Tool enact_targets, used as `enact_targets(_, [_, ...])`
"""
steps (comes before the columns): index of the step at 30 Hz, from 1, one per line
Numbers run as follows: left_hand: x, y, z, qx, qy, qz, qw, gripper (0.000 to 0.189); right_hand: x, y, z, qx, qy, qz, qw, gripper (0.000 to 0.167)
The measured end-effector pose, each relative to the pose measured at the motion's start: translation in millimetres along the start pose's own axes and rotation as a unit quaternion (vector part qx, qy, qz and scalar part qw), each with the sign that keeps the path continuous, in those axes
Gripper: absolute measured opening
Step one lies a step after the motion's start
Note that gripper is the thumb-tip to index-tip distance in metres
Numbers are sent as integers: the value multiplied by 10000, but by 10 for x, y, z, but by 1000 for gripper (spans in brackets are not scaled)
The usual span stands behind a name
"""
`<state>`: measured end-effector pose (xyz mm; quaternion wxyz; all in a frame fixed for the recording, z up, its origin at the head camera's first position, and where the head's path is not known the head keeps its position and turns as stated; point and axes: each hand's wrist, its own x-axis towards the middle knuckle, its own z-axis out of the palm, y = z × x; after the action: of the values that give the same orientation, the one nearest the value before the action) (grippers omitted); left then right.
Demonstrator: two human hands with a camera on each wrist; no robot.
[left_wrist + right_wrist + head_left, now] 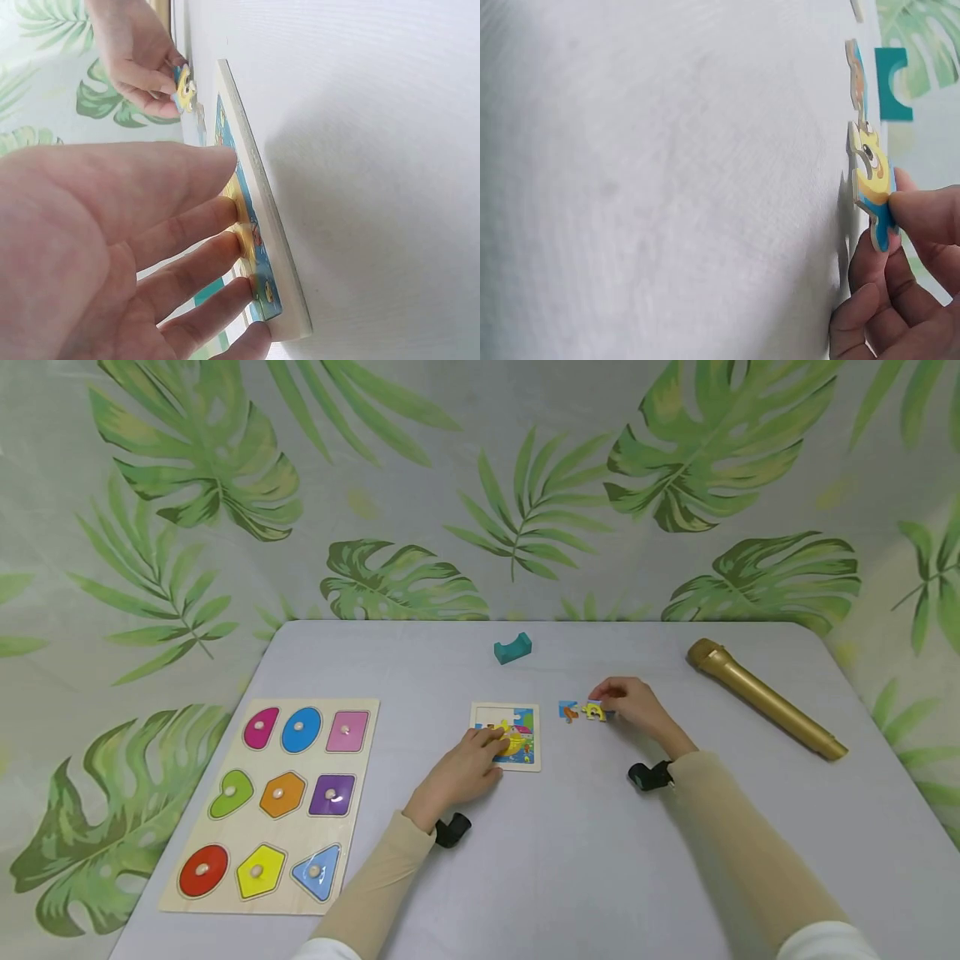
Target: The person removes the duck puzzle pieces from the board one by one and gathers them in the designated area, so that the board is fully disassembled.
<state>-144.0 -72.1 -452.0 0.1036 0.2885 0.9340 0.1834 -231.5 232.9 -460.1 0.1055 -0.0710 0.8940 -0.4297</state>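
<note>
A small jigsaw puzzle (pixel 527 752) in a pale wooden frame lies on the table, with part of its tray bare at the upper left. My left hand (pixel 467 766) rests on it, the fingertips (pixel 238 289) touching the picture and hiding its left part. To the right, my right hand (pixel 632 703) pinches a yellow and blue puzzle piece (pixel 874 176) with an eye printed on it, between thumb and fingers. The piece is tilted up at the tabletop. Beside it lies a blue and orange puzzle piece (pixel 568 711).
At the left lies a wooden board (pixel 294 762) of several coloured knobbed shapes. A teal curved block (pixel 513 648) sits near the back edge. A gold microphone (pixel 767 699) lies at the right. A leaf-patterned cloth (pixel 525 518) hangs behind the table.
</note>
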Motion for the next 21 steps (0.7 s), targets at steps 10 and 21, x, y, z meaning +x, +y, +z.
enact_targets(10, [26, 24, 10, 41, 91, -71, 9999, 45, 44, 19, 90, -855, 251, -392, 9952, 16])
enact_targets(21, [76, 91, 47, 296, 165, -159, 9993, 44, 8, -64, 145, -1466, 366, -325, 9880, 9])
